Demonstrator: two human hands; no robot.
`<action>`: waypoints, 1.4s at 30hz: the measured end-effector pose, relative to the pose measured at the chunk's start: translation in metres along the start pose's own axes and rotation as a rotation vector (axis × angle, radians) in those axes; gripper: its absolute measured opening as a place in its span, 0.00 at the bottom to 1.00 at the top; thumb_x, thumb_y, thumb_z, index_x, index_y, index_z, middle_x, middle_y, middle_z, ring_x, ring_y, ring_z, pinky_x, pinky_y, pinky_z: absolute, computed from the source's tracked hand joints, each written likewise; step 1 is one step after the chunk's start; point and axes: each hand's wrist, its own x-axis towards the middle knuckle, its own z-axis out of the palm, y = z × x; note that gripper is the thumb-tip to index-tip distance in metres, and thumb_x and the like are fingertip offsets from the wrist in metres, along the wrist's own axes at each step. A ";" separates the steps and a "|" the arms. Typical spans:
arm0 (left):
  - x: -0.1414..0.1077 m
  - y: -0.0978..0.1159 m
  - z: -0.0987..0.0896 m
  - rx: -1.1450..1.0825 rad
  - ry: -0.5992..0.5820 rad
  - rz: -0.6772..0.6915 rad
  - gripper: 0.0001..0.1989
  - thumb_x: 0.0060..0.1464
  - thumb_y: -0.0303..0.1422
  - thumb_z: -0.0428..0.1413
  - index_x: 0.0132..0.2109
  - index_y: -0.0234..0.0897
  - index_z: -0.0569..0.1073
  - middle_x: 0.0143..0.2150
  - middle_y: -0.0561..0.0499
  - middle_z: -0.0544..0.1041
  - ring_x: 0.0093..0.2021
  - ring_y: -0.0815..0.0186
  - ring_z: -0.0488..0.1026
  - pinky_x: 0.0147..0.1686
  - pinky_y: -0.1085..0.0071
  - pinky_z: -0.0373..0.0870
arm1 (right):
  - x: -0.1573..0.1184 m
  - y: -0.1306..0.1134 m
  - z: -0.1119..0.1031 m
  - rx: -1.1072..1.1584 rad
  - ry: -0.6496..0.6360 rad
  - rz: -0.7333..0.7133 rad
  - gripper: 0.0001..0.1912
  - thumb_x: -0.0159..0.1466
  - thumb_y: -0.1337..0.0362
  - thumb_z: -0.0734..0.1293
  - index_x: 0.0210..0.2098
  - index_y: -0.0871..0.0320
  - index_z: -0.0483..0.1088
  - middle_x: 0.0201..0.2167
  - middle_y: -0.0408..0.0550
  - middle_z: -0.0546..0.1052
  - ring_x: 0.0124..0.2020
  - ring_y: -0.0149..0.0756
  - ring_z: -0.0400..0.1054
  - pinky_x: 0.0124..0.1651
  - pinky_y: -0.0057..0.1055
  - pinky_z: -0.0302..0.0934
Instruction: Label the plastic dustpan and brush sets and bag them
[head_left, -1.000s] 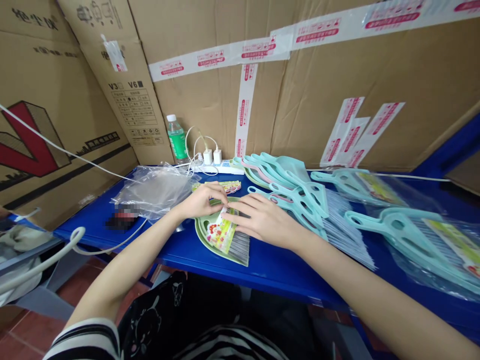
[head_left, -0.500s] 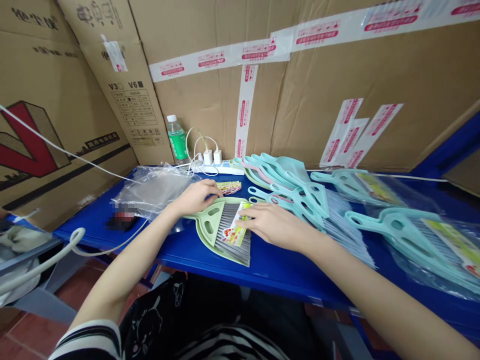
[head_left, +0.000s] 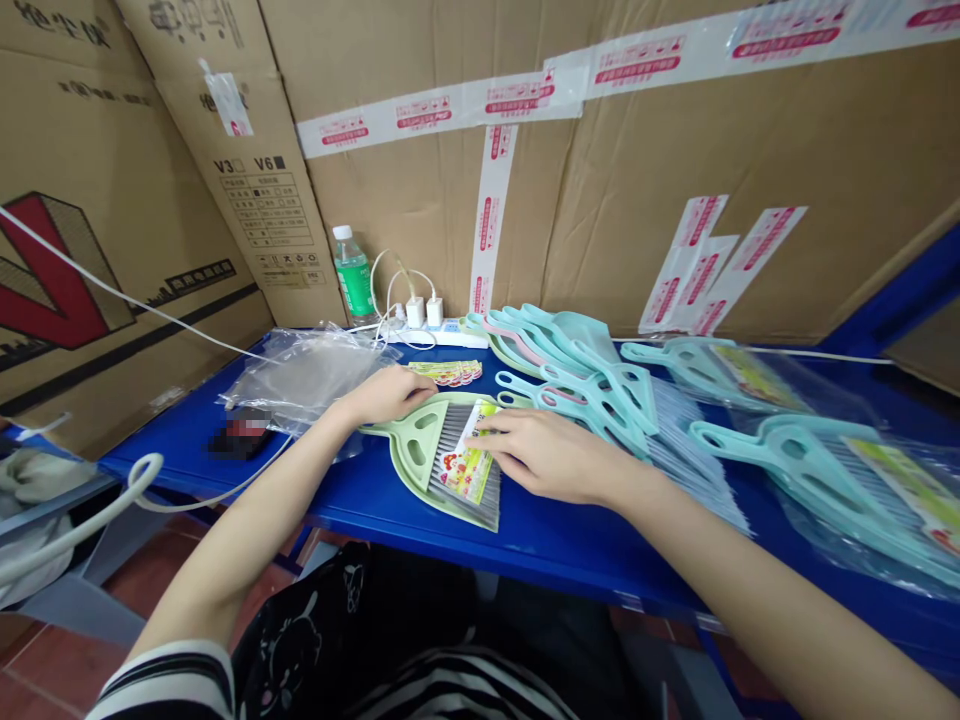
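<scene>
A pale green dustpan (head_left: 401, 470) lies on the blue table with a matching hand brush (head_left: 424, 440) nested in it, grey bristles toward the right. Across the bristles lies a printed label card (head_left: 471, 465), yellow-green and white with red drawings. My right hand (head_left: 544, 455) has its fingertips closed at the card's upper right edge. My left hand (head_left: 391, 395) is closed at the dustpan's upper left rim, near the handles; its fingertips are partly hidden. Just behind it lies a small stack of label cards (head_left: 454, 373).
Turquoise brush and dustpan sets (head_left: 592, 390) are piled to the right, with bagged sets (head_left: 810, 470) farther right. Clear plastic bags (head_left: 300, 375) lie at the left near a blurred dark object (head_left: 240, 435). A bottle (head_left: 354, 275) and power strip (head_left: 450, 335) stand against the cardboard.
The label card has settled flatter and slightly left on the bristles. My left hand has shifted a little left, showing more of the card stack; my right hand stays at the card.
</scene>
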 end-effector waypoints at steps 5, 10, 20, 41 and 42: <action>0.001 0.002 0.000 -0.020 -0.009 0.028 0.14 0.61 0.30 0.46 0.38 0.36 0.77 0.34 0.49 0.82 0.32 0.66 0.76 0.33 0.73 0.66 | 0.002 -0.001 0.003 0.048 -0.031 0.064 0.26 0.63 0.55 0.69 0.57 0.59 0.70 0.55 0.58 0.75 0.53 0.50 0.71 0.53 0.46 0.67; 0.001 0.005 0.000 -0.068 -0.006 0.033 0.14 0.63 0.29 0.45 0.39 0.35 0.76 0.35 0.48 0.82 0.34 0.65 0.77 0.34 0.72 0.66 | 0.000 0.002 -0.001 0.137 -0.085 0.043 0.31 0.61 0.55 0.71 0.60 0.63 0.67 0.59 0.60 0.71 0.59 0.49 0.66 0.59 0.44 0.62; 0.001 0.003 0.002 -0.116 0.002 0.048 0.14 0.63 0.29 0.46 0.40 0.35 0.76 0.35 0.48 0.81 0.33 0.66 0.76 0.35 0.72 0.67 | 0.006 -0.002 0.007 -0.028 -0.010 0.093 0.26 0.64 0.51 0.67 0.55 0.63 0.72 0.55 0.62 0.74 0.57 0.53 0.67 0.56 0.51 0.63; 0.002 0.000 0.003 -0.147 0.004 0.088 0.15 0.63 0.30 0.45 0.44 0.35 0.77 0.38 0.48 0.81 0.34 0.66 0.76 0.36 0.71 0.68 | 0.004 0.001 0.007 -0.045 0.029 0.038 0.23 0.65 0.55 0.66 0.55 0.60 0.70 0.56 0.60 0.73 0.56 0.52 0.67 0.55 0.51 0.64; 0.002 0.000 0.003 -0.143 0.003 0.089 0.15 0.63 0.30 0.45 0.44 0.35 0.77 0.38 0.48 0.81 0.34 0.66 0.76 0.36 0.71 0.67 | 0.004 0.001 0.007 -0.054 0.020 0.046 0.23 0.65 0.54 0.65 0.56 0.60 0.70 0.56 0.60 0.73 0.57 0.52 0.67 0.55 0.52 0.64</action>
